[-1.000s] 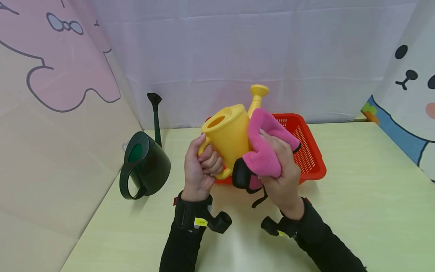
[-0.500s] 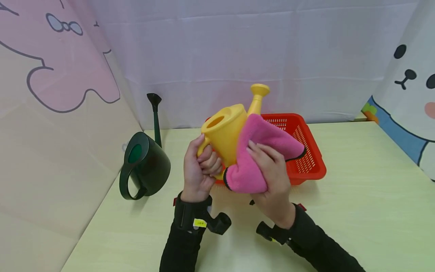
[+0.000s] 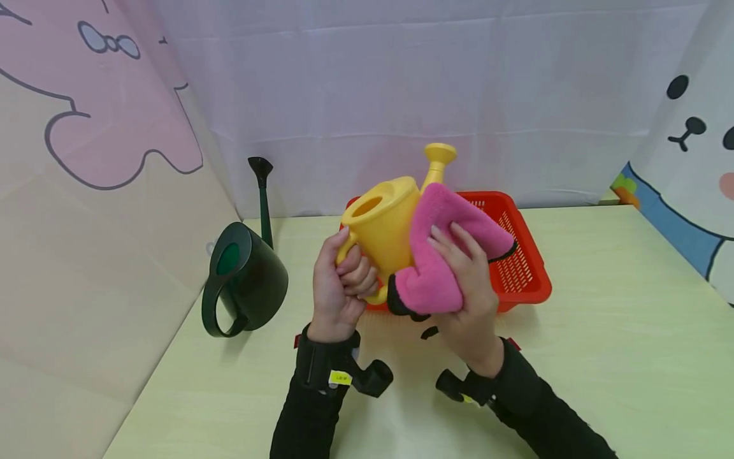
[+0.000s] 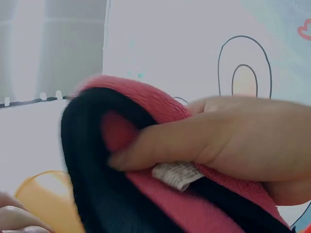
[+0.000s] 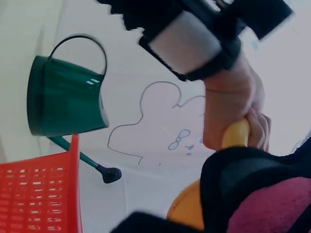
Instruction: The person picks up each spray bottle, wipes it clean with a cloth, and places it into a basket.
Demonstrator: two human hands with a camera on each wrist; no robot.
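My left hand (image 3: 346, 280) grips the handle of a yellow watering can (image 3: 384, 220), which is raised above the table and tilted with its spout toward the back right. In my right hand (image 3: 467, 287) is a fluffy pink cleaning cloth (image 3: 438, 248) with black edging, pressed against the can's right side. The left wrist view shows the thumb (image 4: 160, 145) on the underside of the cloth, beside a white label (image 4: 177, 174). The cloth hides part of the can's body and the base of its spout.
Behind the hands, a red plastic basket (image 3: 518, 255) stands on the pale table (image 3: 619, 338). A dark green watering can (image 3: 255, 280) sits at the left, near the patterned side curtain (image 3: 115, 255). A white curtain (image 3: 367, 83) hangs along the back.
The cloth in my right hand has slid down and left over the can's side, then back up and slightly right. My left hand and the yellow can have barely moved.
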